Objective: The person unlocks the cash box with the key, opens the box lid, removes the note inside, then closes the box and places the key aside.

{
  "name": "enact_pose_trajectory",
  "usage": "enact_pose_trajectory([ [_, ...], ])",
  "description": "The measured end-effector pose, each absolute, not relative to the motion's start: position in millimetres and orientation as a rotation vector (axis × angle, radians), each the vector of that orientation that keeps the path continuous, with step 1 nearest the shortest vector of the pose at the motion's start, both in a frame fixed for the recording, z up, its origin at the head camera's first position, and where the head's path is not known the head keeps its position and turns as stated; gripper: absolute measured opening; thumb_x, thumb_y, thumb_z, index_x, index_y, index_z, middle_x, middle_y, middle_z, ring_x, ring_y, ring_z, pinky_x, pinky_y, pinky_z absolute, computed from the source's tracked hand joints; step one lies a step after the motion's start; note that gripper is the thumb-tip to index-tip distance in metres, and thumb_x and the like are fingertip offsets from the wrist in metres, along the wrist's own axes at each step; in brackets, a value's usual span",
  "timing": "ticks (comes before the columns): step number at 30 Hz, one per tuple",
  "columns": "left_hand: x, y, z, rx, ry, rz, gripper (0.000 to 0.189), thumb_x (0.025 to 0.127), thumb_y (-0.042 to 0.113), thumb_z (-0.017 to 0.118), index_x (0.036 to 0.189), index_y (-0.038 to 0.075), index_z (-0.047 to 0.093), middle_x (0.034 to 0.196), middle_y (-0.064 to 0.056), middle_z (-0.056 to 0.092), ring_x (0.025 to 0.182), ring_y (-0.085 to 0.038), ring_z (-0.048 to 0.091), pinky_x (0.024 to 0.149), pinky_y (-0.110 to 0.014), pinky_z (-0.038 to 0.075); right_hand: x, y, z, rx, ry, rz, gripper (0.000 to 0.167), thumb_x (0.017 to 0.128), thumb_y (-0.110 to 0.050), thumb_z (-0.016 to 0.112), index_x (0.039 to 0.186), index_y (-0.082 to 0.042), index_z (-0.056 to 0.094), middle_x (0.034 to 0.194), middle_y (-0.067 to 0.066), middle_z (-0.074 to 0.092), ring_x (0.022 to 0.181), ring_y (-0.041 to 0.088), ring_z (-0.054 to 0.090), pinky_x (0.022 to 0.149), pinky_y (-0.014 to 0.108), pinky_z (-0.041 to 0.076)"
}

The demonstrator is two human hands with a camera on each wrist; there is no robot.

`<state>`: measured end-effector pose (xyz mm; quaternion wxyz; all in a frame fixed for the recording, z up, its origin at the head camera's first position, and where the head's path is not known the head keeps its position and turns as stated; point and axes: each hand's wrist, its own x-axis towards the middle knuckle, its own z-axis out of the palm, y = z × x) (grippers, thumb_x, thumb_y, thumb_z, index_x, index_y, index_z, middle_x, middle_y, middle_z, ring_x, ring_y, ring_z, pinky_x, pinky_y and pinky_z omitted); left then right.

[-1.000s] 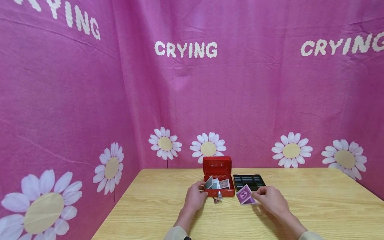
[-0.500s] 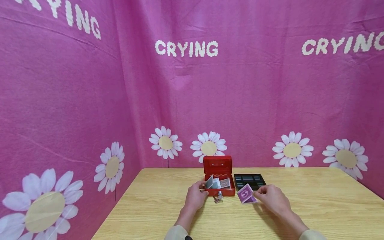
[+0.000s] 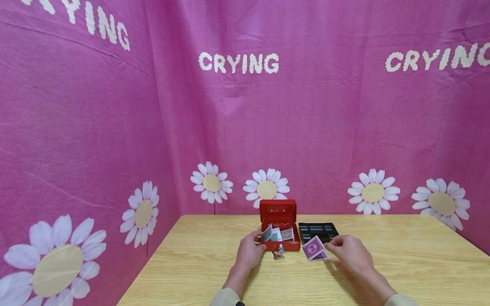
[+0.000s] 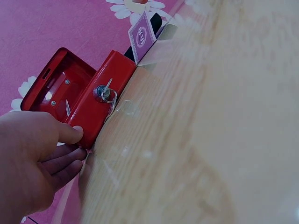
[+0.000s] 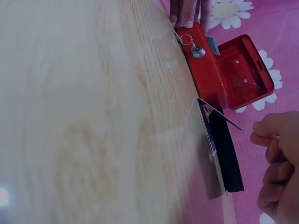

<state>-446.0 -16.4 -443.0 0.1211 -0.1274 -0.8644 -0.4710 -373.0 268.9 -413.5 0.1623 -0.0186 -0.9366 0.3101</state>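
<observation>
Box [image 3: 272, 246], red and hinged open, sits on the bench [image 3: 199, 255] with cards [image 3: 286, 234] inside; the fingers [image 4: 64, 165] of my left hand [image 3: 249, 251] grip its near left corner. I see the fingers of my right hand [image 3: 350, 251] curled in, just clear of the tilted purple card [image 3: 314, 247] standing right of the box, before the black tray [image 3: 314, 230].

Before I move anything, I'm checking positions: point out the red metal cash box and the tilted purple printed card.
Red metal cash box [image 4: 90, 112]: left wrist view, front wall.
Tilted purple printed card [image 3: 313, 248]: head view, central emblem.
</observation>
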Motion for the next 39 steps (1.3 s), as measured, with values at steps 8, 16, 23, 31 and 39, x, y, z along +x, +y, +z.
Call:
enact_pose_trajectory([
  [8,-445,-16,-443,-0.381,-2.512,-1.361,0.036,0.086,-0.003,0.069,0.121,0.000,0.066,0.100,-0.011,0.071,0.091,-0.020,0.065,0.082,-0.039,0.056,-375,261,-413,0.021,-2.610,0.892,0.015,0.091,-0.031,0.068,0.091,-0.019,0.075,0.090,0.001,0.074,0.075,0.013,0.057,0.063,0.031,0.042],
  [16,-445,-16,-443,-0.360,-2.528,-1.388,0.037,0.087,-0.003,0.068,0.124,0.000,0.064,0.104,-0.012,0.070,0.092,-0.020,0.064,0.083,-0.039,0.056,-378,250,-410,0.038,-2.599,0.919,0.013,0.090,-0.031,0.070,0.093,-0.020,0.075,0.086,-0.001,0.072,0.075,0.012,0.057,0.062,0.030,0.042],
  [23,-445,-15,-442,-0.354,-2.533,-1.389,0.036,0.088,-0.002,0.068,0.124,0.000,0.064,0.104,-0.011,0.070,0.093,-0.020,0.064,0.084,-0.039,0.056,-382,241,-407,0.048,-2.582,0.939,0.012,0.088,-0.029,0.071,0.093,-0.019,0.075,0.086,0.001,0.073,0.076,0.012,0.060,0.064,0.030,0.045],
  [31,-444,-16,-442,-0.391,-2.505,-1.368,0.036,0.085,-0.003,0.069,0.121,-0.001,0.065,0.100,-0.012,0.071,0.088,-0.019,0.065,0.080,-0.038,0.056,-386,228,-400,0.074,-2.566,0.917,0.014,0.088,-0.032,0.071,0.091,-0.020,0.076,0.089,0.002,0.074,0.076,0.012,0.061,0.062,0.032,0.046],
  [39,-444,-16,-442,-0.377,-2.516,-1.376,0.036,0.086,-0.003,0.068,0.122,0.000,0.065,0.101,-0.011,0.071,0.088,-0.019,0.065,0.080,-0.037,0.056,-390,218,-399,0.069,-2.559,0.918,0.009,0.088,-0.029,0.072,0.088,-0.021,0.076,0.086,0.000,0.075,0.075,0.011,0.063,0.062,0.031,0.047],
])
